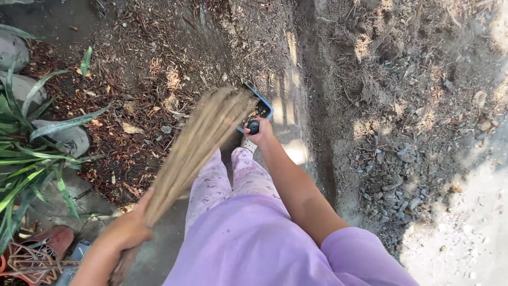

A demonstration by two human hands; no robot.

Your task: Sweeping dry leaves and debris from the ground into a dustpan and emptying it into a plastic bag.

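**Sweeping the dirt path with broom and dustpan**

I am closing my left hand (128, 229) around the bound neck of a straw broom (198, 143), fingers wrapped tight, low at the left of the view. From my grip the pale bristles are fanning up and to the right, blurred, and their tips are reaching the dustpan (260, 108) and partly covering it.

I am stretching my right arm forward and gripping the dustpan's dark handle knob with my right hand (260, 132), fingers curled over it. The pan's blue-grey rim is showing just above my knuckles, with dark debris lying inside it. It is sitting on the bare ground right in front of my foot.

I am wearing a lilac top and pale patterned trousers, filling the lower middle. The path under me is running up the centre, patched with sunlight. To the left, brown dry leaves (132, 127) are lying scattered beside a green spiky plant (32, 153) and grey stones (69, 139). To the right, loose soil and small gravel (394, 193) are spreading away.
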